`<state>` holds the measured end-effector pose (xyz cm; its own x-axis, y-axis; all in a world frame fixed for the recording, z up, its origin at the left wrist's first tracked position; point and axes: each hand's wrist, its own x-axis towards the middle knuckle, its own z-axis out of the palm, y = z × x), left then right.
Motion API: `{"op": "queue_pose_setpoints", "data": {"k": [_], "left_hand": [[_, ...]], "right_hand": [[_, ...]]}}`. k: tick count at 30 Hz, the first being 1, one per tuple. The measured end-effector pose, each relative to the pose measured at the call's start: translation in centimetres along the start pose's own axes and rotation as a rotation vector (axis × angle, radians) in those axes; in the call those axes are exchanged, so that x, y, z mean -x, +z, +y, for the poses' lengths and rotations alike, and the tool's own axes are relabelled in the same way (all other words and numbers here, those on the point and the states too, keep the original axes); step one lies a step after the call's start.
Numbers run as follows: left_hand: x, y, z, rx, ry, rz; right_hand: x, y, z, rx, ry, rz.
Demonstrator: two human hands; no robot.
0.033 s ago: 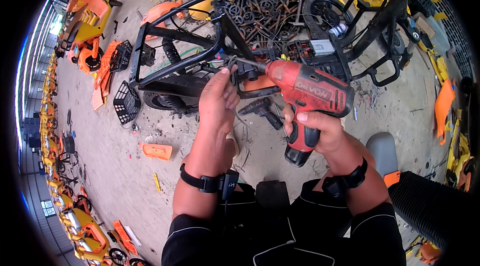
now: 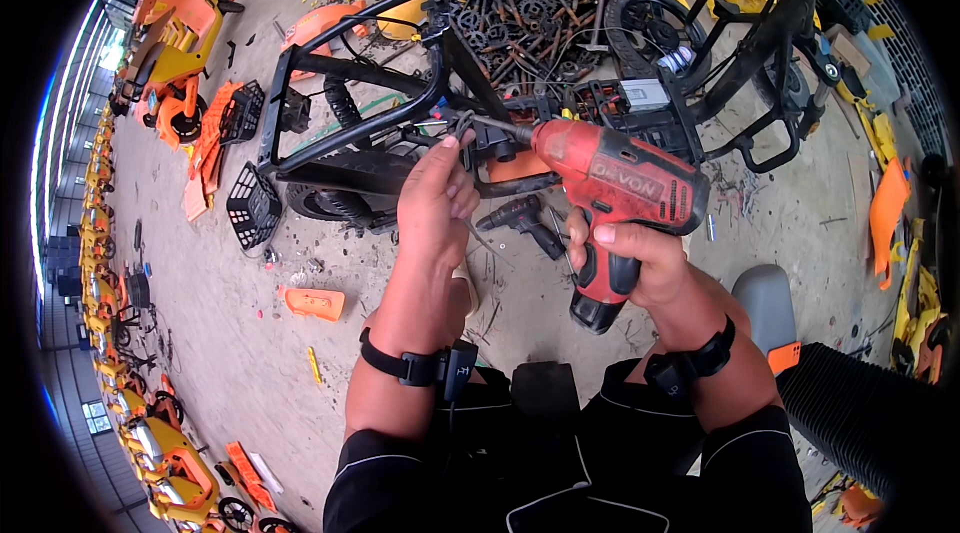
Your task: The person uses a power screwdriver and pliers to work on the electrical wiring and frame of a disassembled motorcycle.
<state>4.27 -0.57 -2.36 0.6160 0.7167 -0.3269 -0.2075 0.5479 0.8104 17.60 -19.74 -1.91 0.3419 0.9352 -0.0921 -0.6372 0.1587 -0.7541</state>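
Observation:
My right hand [image 2: 648, 261] is wrapped round the grip of a red cordless impact driver [image 2: 622, 173], its nose turned left. A long bit [image 2: 500, 126] reaches from the nose to the fingertips of my left hand [image 2: 432, 198]. Those fingers are pinched together at a small dark looped piece [image 2: 464, 123] by the bit's tip; its kind is too small to tell. Just beyond both hands stands a black scooter frame [image 2: 440, 73] with a wheel and a coiled shock absorber [image 2: 342, 103]. A black cordless drill [image 2: 522, 221] lies on the floor beneath the driver.
Greasy metal parts [image 2: 540, 13] are heaped behind the frame. Another black frame [image 2: 765, 63] stands at the right. Black baskets [image 2: 253, 205] and an orange panel [image 2: 314, 303] lie at left. A grey seat [image 2: 765, 298] and a black ribbed hose [image 2: 840, 413] are near my right arm.

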Motion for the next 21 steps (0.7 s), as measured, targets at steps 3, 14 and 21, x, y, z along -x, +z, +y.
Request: {"op": "queue_pose_setpoints", "data": {"k": [3, 14, 21], "left_hand": [[-0.09, -0.13, -0.07, -0.010, -0.002, -0.005], [-0.17, -0.02, -0.04, -0.058, -0.013, 0.018], [-0.27, -0.26, -0.03, -0.044, -0.016, 0.007]], "right_hand": [[0.07, -0.08, -0.08, 0.025, -0.007, 0.005], [0.22, 0.12, 0.02, 0.077, -0.003, 0.006], [0.17, 0.46, 0.06, 0.083, 0.044, -0.012]]}}
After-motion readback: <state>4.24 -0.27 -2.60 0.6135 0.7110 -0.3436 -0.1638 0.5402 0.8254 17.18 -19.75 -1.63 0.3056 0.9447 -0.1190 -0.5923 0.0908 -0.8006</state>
